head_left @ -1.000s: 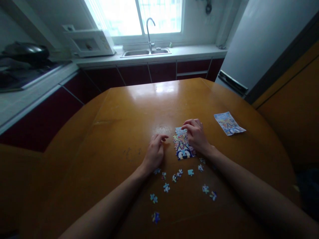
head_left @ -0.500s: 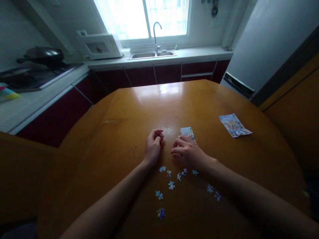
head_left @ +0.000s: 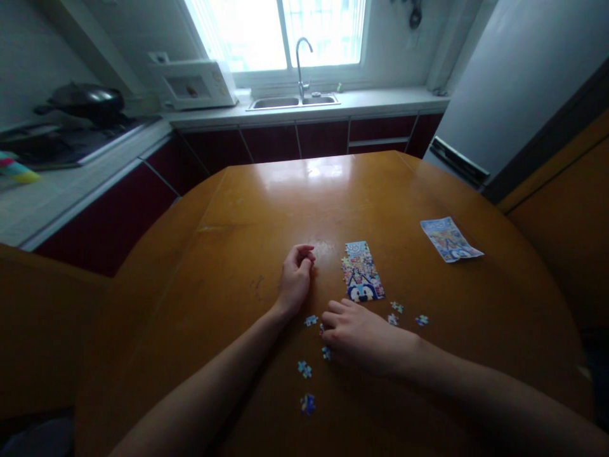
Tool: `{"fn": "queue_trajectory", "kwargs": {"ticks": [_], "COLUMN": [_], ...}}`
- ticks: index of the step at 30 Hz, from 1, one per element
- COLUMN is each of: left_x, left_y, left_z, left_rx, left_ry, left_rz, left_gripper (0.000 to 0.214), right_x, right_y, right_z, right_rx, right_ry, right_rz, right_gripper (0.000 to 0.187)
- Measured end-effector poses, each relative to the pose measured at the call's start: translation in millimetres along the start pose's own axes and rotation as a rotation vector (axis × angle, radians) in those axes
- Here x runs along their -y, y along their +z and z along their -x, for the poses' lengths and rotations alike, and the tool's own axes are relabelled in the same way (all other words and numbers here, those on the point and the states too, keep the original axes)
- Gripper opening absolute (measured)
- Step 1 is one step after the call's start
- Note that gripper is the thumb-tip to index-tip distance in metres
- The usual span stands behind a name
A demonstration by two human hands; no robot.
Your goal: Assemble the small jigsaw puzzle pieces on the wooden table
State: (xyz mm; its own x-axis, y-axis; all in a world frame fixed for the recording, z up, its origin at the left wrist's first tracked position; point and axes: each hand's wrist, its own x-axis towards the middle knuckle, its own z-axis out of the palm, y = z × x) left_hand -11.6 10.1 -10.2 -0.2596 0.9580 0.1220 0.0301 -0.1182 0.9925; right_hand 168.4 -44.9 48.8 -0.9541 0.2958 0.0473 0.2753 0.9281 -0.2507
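My right hand (head_left: 354, 333) is low over the table, its fingers bent down and closed on a small jigsaw puzzle piece (head_left: 322, 329) that is mostly covered. Another puzzle piece (head_left: 326, 353) peeks out beside the hand. Beyond the fingers lies a partly joined jigsaw puzzle (head_left: 362, 274) with a blue cartoon face at its near end and a jagged left edge. My left hand (head_left: 295, 277) rests on its side to the left of the puzzle, fingers curled in; whatever they may hold is hidden. A loose piece (head_left: 311, 320) lies near its wrist.
More loose pieces lie right of the puzzle, including one piece (head_left: 422, 320) farther out, and others (head_left: 304, 369) (head_left: 307, 404) toward me. A creased picture sheet (head_left: 451, 240) is at the right on the wooden table (head_left: 266, 209). Counter and sink (head_left: 273, 103) stand behind.
My right hand has moved back toward me from the joined puzzle, uncovering it, and is now down among the loose pieces. The left hand stays put. The view has shifted slightly.
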Motion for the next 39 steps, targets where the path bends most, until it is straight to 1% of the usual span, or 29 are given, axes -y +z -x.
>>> {"fn": "queue_trajectory", "kwargs": {"ticks": [4, 11, 14, 17, 19, 22, 25, 28, 31, 34, 36, 39], "left_x": [-2, -4, -3, -3, -3, -2, -1, 0, -1, -2, -2, -3], "left_y": [0.1, 0.7, 0.9, 0.8, 0.3, -0.8, -1.6, -1.8, -1.8, -1.9, -1.7, -1.1], "left_z": [0, 1, 1, 1, 1, 0, 0, -1, -1, -1, -1, 0], "left_rx": [-0.002, 0.0, 0.003, 0.003, 0.007, 0.012, 0.019, 0.036, 0.038, 0.037, 0.035, 0.028], "left_ry": [0.002, 0.011, 0.01, 0.009, 0.011, 0.018, 0.011, 0.001, -0.002, -0.004, -0.007, -0.007], "left_rz": [-0.021, -0.025, -0.028, -0.021, -0.023, -0.043, -0.042, -0.011, -0.001, -0.02, -0.029, -0.028], "left_gripper": [0.024, 0.024, 0.023, 0.023, 0.024, 0.024, 0.025, 0.026, 0.026, 0.027, 0.027, 0.026], "right_x": [2, 2, 0, -4, -9, -28, -61, -98, -125, -136, -138, -136], "right_y": [4, 2, -5, -18, -28, -42, -48, -45, -31, -15, -7, -2], "right_z": [-1, 0, -1, -1, 1, 9, 19, 25, 23, 17, 14, 11], "right_rx": [0.028, 0.019, 0.026, 0.026, 0.004, -0.058, -0.153, -0.237, -0.298, -0.323, -0.344, -0.385], "right_ry": [0.008, -0.004, 0.002, 0.04, 0.077, 0.138, 0.216, 0.337, 0.431, 0.464, 0.468, 0.477], "right_rz": [-0.02, -0.068, -0.078, -0.11, -0.141, -0.188, -0.202, -0.167, -0.162, -0.193, -0.212, -0.221], "right_gripper": [0.007, 0.006, 0.007, 0.006, 0.006, 0.009, 0.008, 0.006, 0.005, 0.005, 0.004, 0.006]}}
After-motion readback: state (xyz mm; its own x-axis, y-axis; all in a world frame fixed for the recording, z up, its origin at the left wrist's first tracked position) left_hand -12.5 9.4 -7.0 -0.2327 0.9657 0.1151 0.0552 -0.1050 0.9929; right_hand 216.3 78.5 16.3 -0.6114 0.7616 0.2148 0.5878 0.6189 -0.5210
